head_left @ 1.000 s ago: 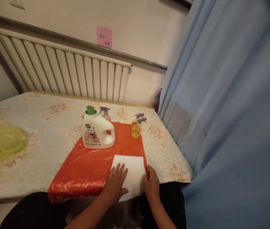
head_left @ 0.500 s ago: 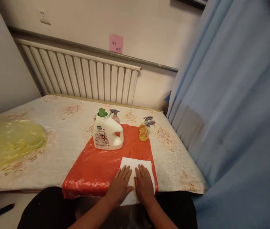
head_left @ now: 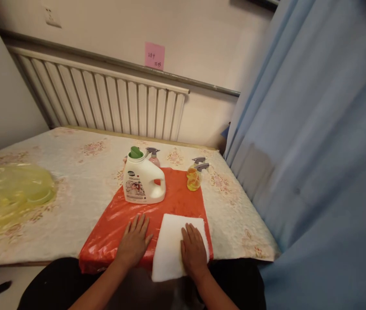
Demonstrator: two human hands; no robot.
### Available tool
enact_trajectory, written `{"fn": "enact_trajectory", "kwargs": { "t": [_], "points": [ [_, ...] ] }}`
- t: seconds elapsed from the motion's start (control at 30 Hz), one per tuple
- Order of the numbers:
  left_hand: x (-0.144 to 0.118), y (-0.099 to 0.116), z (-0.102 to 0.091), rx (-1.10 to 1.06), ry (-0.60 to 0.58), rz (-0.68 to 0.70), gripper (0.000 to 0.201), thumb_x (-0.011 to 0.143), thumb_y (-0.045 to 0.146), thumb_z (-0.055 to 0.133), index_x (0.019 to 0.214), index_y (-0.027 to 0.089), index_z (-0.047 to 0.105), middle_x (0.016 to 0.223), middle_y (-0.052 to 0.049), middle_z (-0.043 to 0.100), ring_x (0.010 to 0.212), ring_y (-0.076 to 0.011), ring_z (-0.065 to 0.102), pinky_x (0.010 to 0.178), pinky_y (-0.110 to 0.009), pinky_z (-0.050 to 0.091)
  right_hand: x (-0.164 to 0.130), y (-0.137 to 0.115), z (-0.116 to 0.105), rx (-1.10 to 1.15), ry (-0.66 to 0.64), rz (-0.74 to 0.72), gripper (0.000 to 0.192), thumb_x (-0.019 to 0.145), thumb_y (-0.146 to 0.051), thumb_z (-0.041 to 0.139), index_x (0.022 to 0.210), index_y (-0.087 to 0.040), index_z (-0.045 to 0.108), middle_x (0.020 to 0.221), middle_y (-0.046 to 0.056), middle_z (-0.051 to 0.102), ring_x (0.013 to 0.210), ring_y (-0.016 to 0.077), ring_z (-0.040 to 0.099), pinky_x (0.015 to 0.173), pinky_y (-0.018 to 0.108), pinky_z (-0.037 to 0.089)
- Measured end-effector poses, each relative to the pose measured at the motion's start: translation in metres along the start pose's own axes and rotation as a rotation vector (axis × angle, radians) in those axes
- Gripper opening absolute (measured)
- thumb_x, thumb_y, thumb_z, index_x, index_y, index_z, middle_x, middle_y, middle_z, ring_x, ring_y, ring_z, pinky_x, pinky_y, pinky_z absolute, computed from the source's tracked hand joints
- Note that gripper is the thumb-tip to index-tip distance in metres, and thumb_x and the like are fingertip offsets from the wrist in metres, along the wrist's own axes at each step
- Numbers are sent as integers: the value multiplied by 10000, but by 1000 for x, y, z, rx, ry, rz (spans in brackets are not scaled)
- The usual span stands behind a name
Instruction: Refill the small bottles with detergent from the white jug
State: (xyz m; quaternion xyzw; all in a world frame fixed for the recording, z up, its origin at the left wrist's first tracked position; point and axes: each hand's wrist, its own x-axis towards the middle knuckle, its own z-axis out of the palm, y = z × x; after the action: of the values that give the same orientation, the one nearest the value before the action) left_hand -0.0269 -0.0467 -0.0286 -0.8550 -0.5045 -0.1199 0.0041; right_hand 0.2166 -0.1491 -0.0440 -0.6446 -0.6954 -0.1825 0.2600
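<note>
My right hand [head_left: 194, 252] lies flat, fingers stretched out, on the right part of a white folded cloth [head_left: 167, 247]. The cloth rests on a shiny red plastic sheet [head_left: 105, 237] and hangs a little over the table's front edge. Left of the cloth, my left hand [head_left: 134, 241] is over the red plastic, palm down with fingers spread, holding nothing. Beyond it stands a white jug-shaped bottle [head_left: 148, 189] with a green cap and a side handle. A pinkish spray bottle [head_left: 154, 158] is partly hidden behind it. Two spray bottles with yellow-orange liquid [head_left: 193, 181] stand to the right, one partly behind the other.
A yellow translucent plastic bag [head_left: 11, 193] lies at the left on the flowered tablecloth [head_left: 82, 176]. A blue curtain [head_left: 315, 150] hangs along the right side. Behind the table are a white radiator [head_left: 105, 99] and a wall with a pink note [head_left: 154, 56].
My left hand has moved left, off the white cloth and over the red plastic. My right hand stays on the cloth. The view has shifted slightly.
</note>
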Motion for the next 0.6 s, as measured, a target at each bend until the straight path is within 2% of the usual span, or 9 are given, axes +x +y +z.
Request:
{"fn": "enact_trajectory", "kwargs": {
  "t": [0.17, 0.3, 0.47, 0.6],
  "points": [
    [2, 2, -3, -7, 6, -24, 563, 935, 402, 456, 1422, 123, 488, 1525, -165, 432, 1433, -356, 350, 1125, -556, 343, 1, -1, -1, 15, 13, 8, 392, 916, -155, 483, 1290, -142, 598, 1389, 142, 578, 1348, 274, 472, 1109, 471, 407],
    [1, 19, -10, -8, 35, -30, 534, 951, 363, 420, 1433, 139, 473, 1530, -157, 431, 1441, -342, 341, 1141, -570, 312, 1, -2, -2, 4, -14, 0, 417, 896, -121, 489, 1301, -127, 588, 1393, 156, 571, 1352, 278, 468, 1114, 479, 398],
    [-9, 47, -5, -82, 25, 126, 550, 912, 301, 492, 1453, 212, 445, 1567, -103, 387, 1459, -303, 316, 1157, -523, 318, 1, -2, -2, 21, -5, 13, 432, 887, -111, 494, 1310, -139, 581, 1397, 149, 570, 1358, 272, 463, 1118, 479, 396],
    [-18, 52, 7, -115, -16, 175, 535, 894, 301, 528, 1421, 214, 490, 1497, -123, 494, 1396, -321, 423, 1126, -515, 363, 1, -2, -1, 23, 11, 0, 420, 900, -119, 483, 1308, -142, 578, 1394, 142, 573, 1355, 272, 464, 1112, 489, 404]
  ]
}}
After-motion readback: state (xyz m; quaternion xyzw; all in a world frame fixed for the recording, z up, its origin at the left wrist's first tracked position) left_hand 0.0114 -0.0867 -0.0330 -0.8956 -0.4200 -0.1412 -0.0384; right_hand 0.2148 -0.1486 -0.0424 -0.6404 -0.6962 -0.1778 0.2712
